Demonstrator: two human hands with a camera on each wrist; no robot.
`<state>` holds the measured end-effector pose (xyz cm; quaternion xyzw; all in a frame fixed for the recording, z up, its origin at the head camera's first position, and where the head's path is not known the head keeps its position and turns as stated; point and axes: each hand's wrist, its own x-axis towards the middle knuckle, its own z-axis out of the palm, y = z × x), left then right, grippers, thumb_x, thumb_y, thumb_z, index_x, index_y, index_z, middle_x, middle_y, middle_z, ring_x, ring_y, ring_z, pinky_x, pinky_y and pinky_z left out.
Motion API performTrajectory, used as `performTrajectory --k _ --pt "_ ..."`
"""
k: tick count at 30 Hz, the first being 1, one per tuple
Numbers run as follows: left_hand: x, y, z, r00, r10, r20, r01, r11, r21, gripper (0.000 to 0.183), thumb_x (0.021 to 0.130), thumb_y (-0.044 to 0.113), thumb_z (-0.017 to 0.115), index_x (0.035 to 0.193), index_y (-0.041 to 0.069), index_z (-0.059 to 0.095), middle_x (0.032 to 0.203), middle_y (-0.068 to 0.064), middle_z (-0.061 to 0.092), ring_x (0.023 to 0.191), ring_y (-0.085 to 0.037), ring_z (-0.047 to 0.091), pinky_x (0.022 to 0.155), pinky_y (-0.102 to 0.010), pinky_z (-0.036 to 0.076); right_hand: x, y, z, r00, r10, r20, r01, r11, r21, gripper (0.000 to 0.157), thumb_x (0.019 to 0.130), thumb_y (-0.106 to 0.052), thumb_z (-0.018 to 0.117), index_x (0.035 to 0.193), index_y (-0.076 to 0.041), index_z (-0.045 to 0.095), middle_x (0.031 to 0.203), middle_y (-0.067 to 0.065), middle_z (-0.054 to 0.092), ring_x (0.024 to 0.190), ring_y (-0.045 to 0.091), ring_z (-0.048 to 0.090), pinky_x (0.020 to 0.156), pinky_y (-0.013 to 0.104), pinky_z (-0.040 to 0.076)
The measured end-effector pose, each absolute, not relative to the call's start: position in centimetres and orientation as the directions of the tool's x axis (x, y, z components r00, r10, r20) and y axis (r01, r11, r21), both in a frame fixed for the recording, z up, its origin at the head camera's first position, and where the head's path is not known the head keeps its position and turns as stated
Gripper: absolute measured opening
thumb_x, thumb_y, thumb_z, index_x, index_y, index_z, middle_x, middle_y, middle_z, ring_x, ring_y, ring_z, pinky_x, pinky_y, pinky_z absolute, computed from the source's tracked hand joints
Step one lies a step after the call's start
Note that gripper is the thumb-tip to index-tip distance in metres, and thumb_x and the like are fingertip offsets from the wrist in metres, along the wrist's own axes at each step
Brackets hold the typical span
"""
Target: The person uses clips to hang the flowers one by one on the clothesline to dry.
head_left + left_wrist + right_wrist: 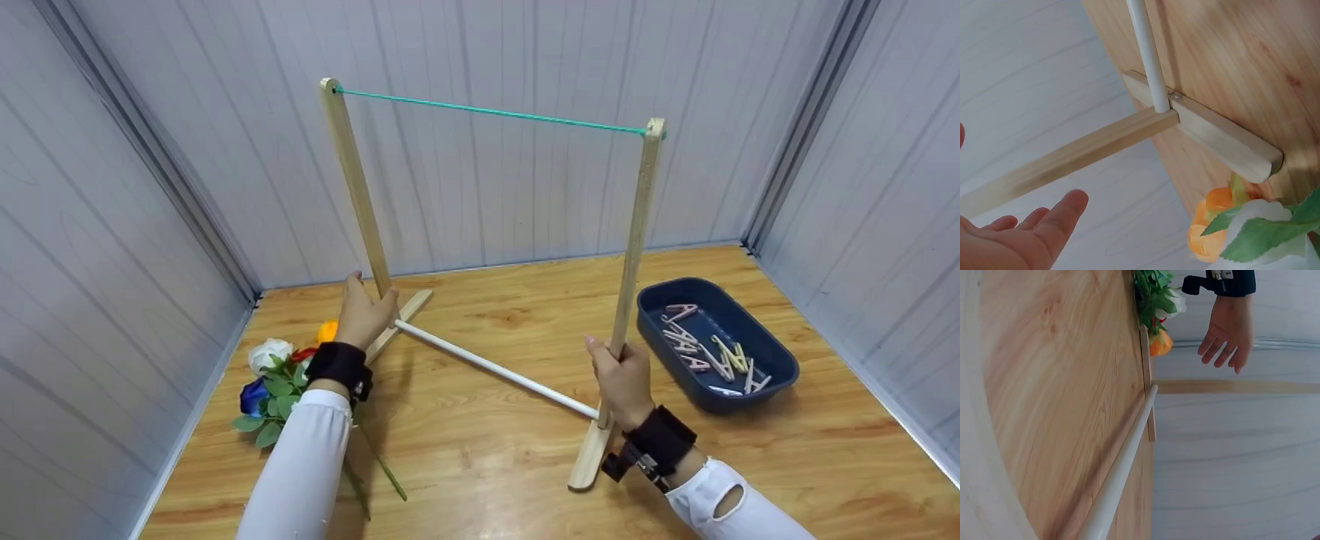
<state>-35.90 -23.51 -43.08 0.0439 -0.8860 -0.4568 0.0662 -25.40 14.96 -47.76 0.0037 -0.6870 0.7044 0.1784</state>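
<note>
A wooden stand has two upright posts on flat feet, a green cord [487, 112] stretched between their tops, and a white rod [495, 367] joining them low down. My right hand [624, 379] grips the right post [637, 217] near its base, thumb along its left side. Over at the left post [354, 180], my left hand [364, 313] is beside the lower part with fingers extended. The left wrist view shows those fingers [1058, 228] straight and apart from the wood. The left foot [1230, 138] lies flat on the table.
Artificial flowers [274, 358] in white, blue, orange and red lie left of the stand, their stems partly behind my left forearm. On the right, a dark blue basin [784, 365] holds several clothespins [716, 361]. Pale panel walls [510, 195] enclose the wooden table [480, 442] at the back and sides.
</note>
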Motion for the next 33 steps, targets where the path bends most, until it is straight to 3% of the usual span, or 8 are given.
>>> performTrajectory --k 9,16,20,23,27,29,33 --pt "-35.5 -23.7 -43.3 -0.988 -0.137 0.065 -0.019 0.537 0.843 0.093 0.11 0.036 0.057 0.169 -0.008 0.001 0.174 -0.038 0.012 0.164 -0.049 0.02 0.135 -0.055 0.022 -27.0 16.7 -47.6 -0.919 0.238 0.313 -0.32 0.011 -0.947 0.052 0.102 0.002 0.058 0.057 -0.001 0.032 0.047 -0.012 0.033 0.042 0.002 0.028 0.046 0.019 0.023" --pt "-35.4 -23.8 -43.4 -0.986 -0.161 0.054 -0.035 0.503 0.863 0.09 0.11 0.031 0.058 0.168 -0.009 0.002 0.174 -0.039 0.013 0.164 -0.05 0.02 0.135 -0.056 0.023 -28.8 18.4 -47.4 -0.933 0.239 0.271 -0.293 -0.064 -0.954 0.055 0.101 0.002 0.062 0.055 -0.013 0.036 0.044 -0.012 0.036 0.038 0.0 0.029 0.042 0.018 0.022" --pt "-35.2 -23.8 -43.2 -0.982 -0.184 0.04 -0.039 0.41 0.911 0.083 0.11 0.027 0.058 0.168 -0.006 0.011 0.17 -0.038 0.025 0.158 -0.05 0.034 0.129 -0.059 0.034 -29.8 19.3 -47.2 -0.941 0.211 0.265 -0.286 -0.079 -0.955 0.056 0.103 0.002 0.061 0.055 -0.013 0.037 0.043 -0.013 0.034 0.036 0.0 0.026 0.041 0.019 0.02" --pt "-35.2 -23.8 -43.1 -0.974 -0.217 0.069 -0.011 0.348 0.937 0.064 0.11 0.026 0.058 0.159 -0.006 0.032 0.151 -0.033 0.049 0.135 -0.042 0.054 0.116 -0.054 0.047 -30.6 19.8 -47.1 -0.951 0.178 0.251 -0.276 -0.13 -0.952 0.056 0.104 0.002 0.058 0.055 -0.012 0.036 0.044 -0.013 0.033 0.037 0.0 0.024 0.041 0.019 0.018" --pt "-35.5 -23.5 -43.5 -0.95 -0.276 0.148 0.088 0.218 0.972 0.031 0.113 0.021 0.054 0.123 -0.007 0.062 0.104 -0.012 0.066 0.096 -0.022 0.064 0.093 -0.037 0.055 -31.6 20.3 -47.1 -0.962 0.141 0.235 -0.256 -0.159 -0.953 0.055 0.106 0.001 0.056 0.057 -0.011 0.035 0.047 -0.012 0.031 0.04 0.001 0.022 0.043 0.02 0.016" --pt "-35.6 -23.2 -43.7 -0.943 -0.29 0.164 0.134 0.119 0.984 0.028 0.114 0.017 0.052 0.104 -0.005 0.066 0.088 -0.005 0.065 0.082 -0.016 0.066 0.083 -0.029 0.058 -32.0 20.6 -47.1 -0.964 0.14 0.224 -0.245 -0.156 -0.957 0.054 0.106 0.001 0.056 0.057 -0.011 0.036 0.047 -0.012 0.031 0.04 0.001 0.022 0.043 0.02 0.017" --pt "-35.2 -22.7 -44.2 -0.947 -0.286 0.146 0.149 0.012 0.989 0.032 0.116 0.017 0.049 0.093 -0.002 0.062 0.078 -0.002 0.062 0.074 -0.012 0.067 0.073 -0.023 0.06 -32.5 21.0 -47.2 -0.968 0.151 0.202 -0.226 -0.166 -0.96 0.054 0.106 0.0 0.057 0.057 -0.013 0.039 0.047 -0.011 0.032 0.04 0.002 0.023 0.043 0.02 0.017"
